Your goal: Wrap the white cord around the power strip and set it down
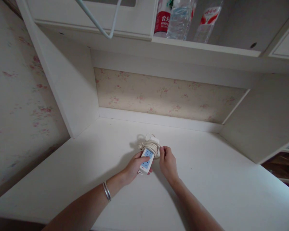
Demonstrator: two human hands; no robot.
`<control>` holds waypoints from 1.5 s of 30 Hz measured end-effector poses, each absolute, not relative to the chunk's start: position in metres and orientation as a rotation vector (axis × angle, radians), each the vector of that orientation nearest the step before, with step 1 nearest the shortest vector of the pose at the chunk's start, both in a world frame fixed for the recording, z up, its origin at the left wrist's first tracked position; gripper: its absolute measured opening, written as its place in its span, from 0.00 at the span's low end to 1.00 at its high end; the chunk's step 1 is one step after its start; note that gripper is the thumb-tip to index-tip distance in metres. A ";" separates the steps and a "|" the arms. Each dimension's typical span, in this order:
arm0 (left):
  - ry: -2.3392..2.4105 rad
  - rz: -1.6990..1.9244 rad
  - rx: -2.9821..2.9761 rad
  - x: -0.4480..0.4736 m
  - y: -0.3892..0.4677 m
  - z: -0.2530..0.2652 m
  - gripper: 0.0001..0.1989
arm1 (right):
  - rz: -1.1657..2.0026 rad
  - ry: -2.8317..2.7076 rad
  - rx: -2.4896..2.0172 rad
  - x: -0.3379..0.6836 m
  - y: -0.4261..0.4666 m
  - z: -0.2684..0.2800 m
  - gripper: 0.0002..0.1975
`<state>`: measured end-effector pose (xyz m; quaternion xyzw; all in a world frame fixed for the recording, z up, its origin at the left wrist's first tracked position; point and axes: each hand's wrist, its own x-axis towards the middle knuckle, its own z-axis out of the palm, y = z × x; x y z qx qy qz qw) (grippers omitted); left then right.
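My left hand (134, 166) grips the near end of a white power strip (146, 161) with a blue socket face, the thumb lying across the sockets. Several turns of white cord (151, 146) are wound round the strip's far half. Close by on the right, my right hand (168, 161) has its thumb and fingers pinched together at the edge of the wound cord. A loop of cord stands out past the far end of the strip. The left palm and part of the strip's underside are hidden.
Beneath my hands is a white desk top (207, 179) with side panels left and right. Overhead, a shelf (207, 46) holds several plastic bottles (179, 19), and a pale bent bar (108, 30) hangs at upper left. Floral wallpaper (144, 93) covers the back.
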<state>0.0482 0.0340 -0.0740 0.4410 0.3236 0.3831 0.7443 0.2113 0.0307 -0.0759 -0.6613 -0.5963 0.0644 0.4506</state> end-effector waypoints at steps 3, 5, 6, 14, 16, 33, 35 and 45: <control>0.680 0.825 0.970 0.048 0.034 -0.074 0.17 | 0.264 -1.303 -1.649 0.217 0.036 -0.078 0.20; 0.656 0.814 0.966 0.047 0.034 -0.074 0.17 | 0.372 -1.197 -1.630 0.220 0.037 -0.079 0.21; 0.647 0.811 0.958 0.047 0.034 -0.074 0.17 | 0.415 -1.155 -1.616 0.220 0.038 -0.079 0.22; 0.642 0.788 0.861 0.047 0.036 -0.074 0.16 | 0.389 -1.185 -1.564 0.217 0.033 -0.077 0.22; 0.661 0.746 0.823 0.046 0.037 -0.074 0.16 | 0.345 -1.266 -1.594 0.217 0.032 -0.080 0.21; 0.834 0.599 0.963 0.044 0.035 -0.069 0.15 | 0.485 -1.440 -1.456 0.221 0.031 -0.065 0.21; 0.848 0.588 1.003 0.045 0.034 -0.069 0.16 | 0.555 -1.448 -1.450 0.223 0.032 -0.064 0.20; 0.821 0.580 0.965 0.045 0.034 -0.070 0.17 | 0.464 -1.262 -1.388 0.220 0.032 -0.071 0.18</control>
